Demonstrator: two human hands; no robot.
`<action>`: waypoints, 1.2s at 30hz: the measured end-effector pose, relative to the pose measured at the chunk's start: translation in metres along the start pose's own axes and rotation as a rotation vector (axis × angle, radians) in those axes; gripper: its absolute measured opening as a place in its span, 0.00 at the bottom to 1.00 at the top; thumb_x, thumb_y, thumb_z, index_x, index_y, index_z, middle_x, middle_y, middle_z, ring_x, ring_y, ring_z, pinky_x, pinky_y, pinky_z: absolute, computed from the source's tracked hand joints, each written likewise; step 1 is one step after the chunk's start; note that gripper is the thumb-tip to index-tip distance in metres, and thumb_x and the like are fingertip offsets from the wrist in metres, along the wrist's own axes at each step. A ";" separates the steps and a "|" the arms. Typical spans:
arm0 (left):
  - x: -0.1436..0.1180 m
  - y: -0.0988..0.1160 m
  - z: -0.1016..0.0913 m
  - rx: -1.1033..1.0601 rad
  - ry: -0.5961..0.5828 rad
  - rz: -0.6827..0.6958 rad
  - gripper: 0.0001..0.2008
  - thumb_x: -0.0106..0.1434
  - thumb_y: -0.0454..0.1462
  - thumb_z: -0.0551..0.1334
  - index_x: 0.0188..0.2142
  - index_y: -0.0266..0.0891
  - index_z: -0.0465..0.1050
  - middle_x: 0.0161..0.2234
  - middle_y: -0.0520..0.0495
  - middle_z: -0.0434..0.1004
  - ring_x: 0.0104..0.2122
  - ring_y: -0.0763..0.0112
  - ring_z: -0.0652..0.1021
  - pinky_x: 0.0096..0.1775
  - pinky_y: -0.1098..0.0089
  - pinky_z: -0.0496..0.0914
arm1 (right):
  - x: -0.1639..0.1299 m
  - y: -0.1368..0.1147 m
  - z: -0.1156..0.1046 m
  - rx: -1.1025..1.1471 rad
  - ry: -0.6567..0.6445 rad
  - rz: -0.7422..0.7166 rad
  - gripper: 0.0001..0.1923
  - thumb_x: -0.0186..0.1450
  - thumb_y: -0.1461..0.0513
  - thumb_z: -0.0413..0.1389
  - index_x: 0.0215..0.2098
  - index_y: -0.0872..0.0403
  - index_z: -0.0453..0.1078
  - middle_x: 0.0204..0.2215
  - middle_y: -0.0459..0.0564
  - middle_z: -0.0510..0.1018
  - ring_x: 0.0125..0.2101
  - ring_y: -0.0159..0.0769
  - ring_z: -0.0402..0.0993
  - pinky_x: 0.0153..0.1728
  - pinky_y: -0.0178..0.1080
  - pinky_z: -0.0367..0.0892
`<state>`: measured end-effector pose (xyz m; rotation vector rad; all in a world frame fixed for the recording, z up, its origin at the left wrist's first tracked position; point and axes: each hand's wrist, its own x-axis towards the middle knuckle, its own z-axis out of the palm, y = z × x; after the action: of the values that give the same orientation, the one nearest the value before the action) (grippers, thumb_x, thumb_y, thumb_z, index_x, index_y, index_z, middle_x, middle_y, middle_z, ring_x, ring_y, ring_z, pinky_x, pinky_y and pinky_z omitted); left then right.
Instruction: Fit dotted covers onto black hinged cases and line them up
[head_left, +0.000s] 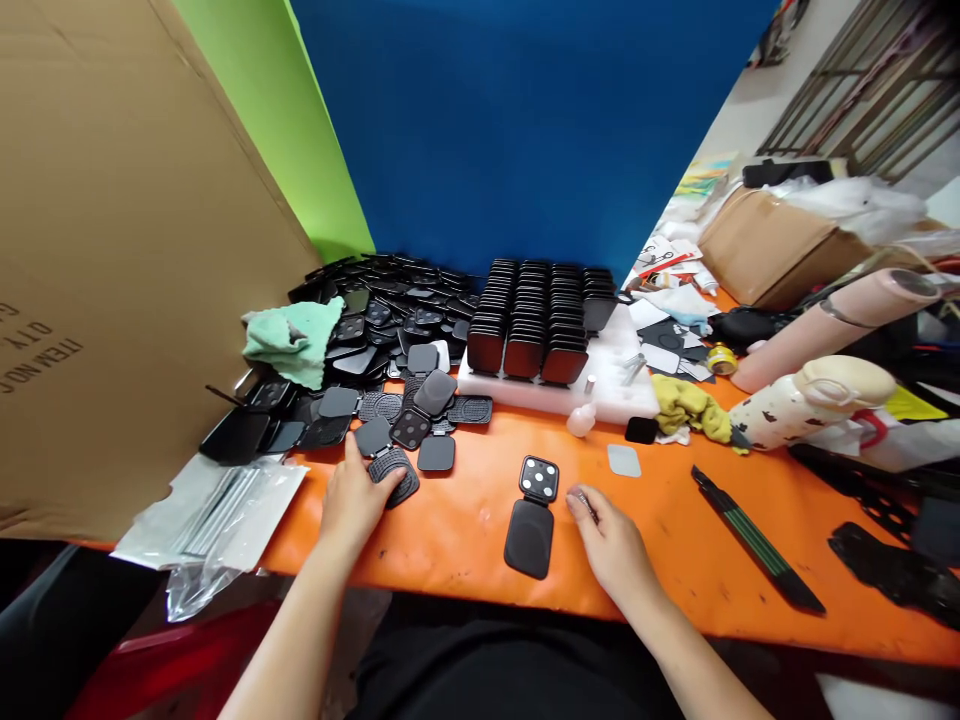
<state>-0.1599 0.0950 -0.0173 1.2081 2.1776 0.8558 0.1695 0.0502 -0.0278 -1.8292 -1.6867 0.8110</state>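
Before me on the table (465, 540), a folding plate (529, 538) lies between my left hand (352, 502) and right hand (611, 540); behind it, panels (525, 352) stand on a block (613, 392), loose plates (375, 335) heaped to their left.

"What does the left hand (360, 495) touch?"
"A hinged black piece (394, 476), beside a loose pile (435, 393)."
"And the right hand (606, 532)?"
"It pinches a small object (589, 506), partly hidden, near a white-dotted hinged piece (529, 540) on the orange table (472, 535)."
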 end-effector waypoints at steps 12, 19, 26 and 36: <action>-0.042 0.007 -0.020 -0.788 -0.073 -0.239 0.20 0.53 0.33 0.59 0.47 0.36 0.66 0.33 0.48 0.77 0.29 0.71 0.78 0.31 0.73 0.73 | 0.010 -0.013 0.004 -0.186 -0.150 -0.035 0.14 0.64 0.58 0.46 0.36 0.48 0.74 0.34 0.48 0.80 0.35 0.41 0.75 0.31 0.35 0.61; -0.089 0.040 0.008 -1.189 -0.478 -0.532 0.15 0.50 0.30 0.59 0.39 0.35 0.73 0.29 0.48 0.79 0.24 0.72 0.77 0.24 0.76 0.70 | 0.013 -0.011 0.002 -0.183 -0.185 -0.007 0.18 0.62 0.61 0.47 0.46 0.44 0.72 0.40 0.46 0.79 0.38 0.43 0.75 0.35 0.39 0.65; -0.108 0.067 0.046 -1.293 -0.795 -0.643 0.14 0.59 0.39 0.57 0.37 0.29 0.74 0.35 0.38 0.79 0.27 0.68 0.78 0.28 0.72 0.71 | 0.004 -0.013 -0.004 0.156 -0.081 0.021 0.17 0.64 0.52 0.46 0.38 0.52 0.71 0.37 0.52 0.78 0.39 0.42 0.73 0.39 0.39 0.66; -0.119 0.073 0.052 -1.446 -0.974 -0.718 0.12 0.59 0.40 0.61 0.38 0.32 0.73 0.32 0.46 0.77 0.31 0.71 0.77 0.37 0.70 0.71 | -0.014 -0.027 -0.008 0.397 -0.082 0.028 0.20 0.65 0.49 0.46 0.44 0.51 0.70 0.44 0.52 0.76 0.46 0.43 0.69 0.46 0.42 0.65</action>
<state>-0.0269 0.0361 0.0153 -0.0212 0.6457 0.8801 0.1564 0.0393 -0.0022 -1.5650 -1.4245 1.1531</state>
